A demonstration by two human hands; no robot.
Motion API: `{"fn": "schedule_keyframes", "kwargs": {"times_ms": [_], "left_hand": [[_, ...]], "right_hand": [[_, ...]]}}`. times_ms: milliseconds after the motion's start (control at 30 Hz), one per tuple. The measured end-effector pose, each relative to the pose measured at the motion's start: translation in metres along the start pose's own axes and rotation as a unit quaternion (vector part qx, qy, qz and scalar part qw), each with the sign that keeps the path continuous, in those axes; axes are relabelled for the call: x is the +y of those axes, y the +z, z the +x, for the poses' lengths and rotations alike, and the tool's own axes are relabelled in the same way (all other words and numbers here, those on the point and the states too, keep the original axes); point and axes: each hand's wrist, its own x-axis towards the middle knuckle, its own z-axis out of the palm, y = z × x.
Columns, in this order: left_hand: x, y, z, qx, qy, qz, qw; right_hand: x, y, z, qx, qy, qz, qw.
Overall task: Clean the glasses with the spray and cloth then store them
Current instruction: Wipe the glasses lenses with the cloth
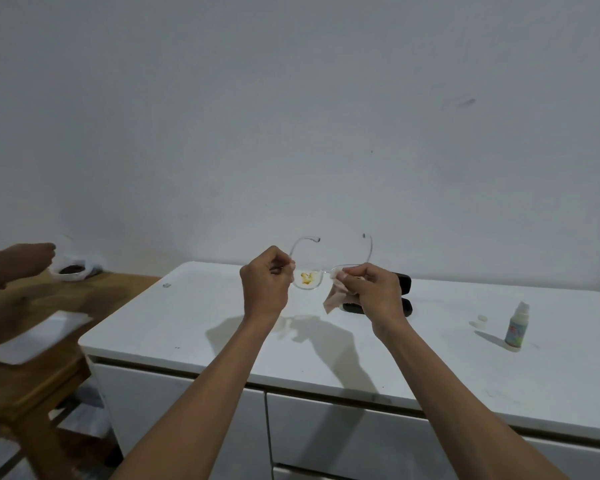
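Observation:
I hold clear-framed glasses (307, 279) in the air above the white cabinet top (222, 341), temples pointing away from me. The left lens carries a yellow-orange smear. My left hand (265, 282) pinches the frame's left end. My right hand (374, 289) presses a pale beige cloth (335, 299) onto the right lens; the cloth's corner hangs below. An open black glasses case (404, 292) lies on the top, partly hidden behind my right hand. A small spray bottle (516, 327) stands upright at the right, its white cap (479, 322) off and lying beside it.
A wooden table (32, 306) adjoins the cabinet on the left, with white paper (39, 336) and a white bowl of dark stuff (71, 271). Another person's hand (25, 263) reaches over that table. A plain wall stands behind.

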Motion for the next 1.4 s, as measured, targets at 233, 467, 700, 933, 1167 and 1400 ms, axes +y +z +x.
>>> {"fn": "schedule_keyframes", "kwargs": {"times_ms": [233,467,700,933,1167,1400], "left_hand": [[0.007,0.004,-0.007,-0.028,0.048,0.02,0.998],[0.022,0.017,-0.017,-0.016,0.069,-0.008,0.997],[0.026,0.024,-0.015,0.01,0.049,-0.022,0.999],[0.013,0.015,-0.015,0.004,0.018,-0.007,1.0],[0.008,0.007,-0.016,-0.025,0.037,0.011,0.999],[0.026,0.017,-0.021,-0.023,0.062,-0.02,0.998]], "right_hand": [[-0.006,0.002,-0.004,0.153,-0.025,0.052,0.987],[-0.018,0.021,0.002,0.234,-0.033,0.159,0.958],[-0.017,0.014,0.002,0.163,-0.066,0.07,0.982],[-0.012,-0.009,-0.002,0.047,0.005,0.004,0.999],[-0.013,-0.012,-0.006,0.144,-0.036,0.051,0.988],[-0.019,0.009,0.003,0.219,-0.067,0.122,0.966]]}}
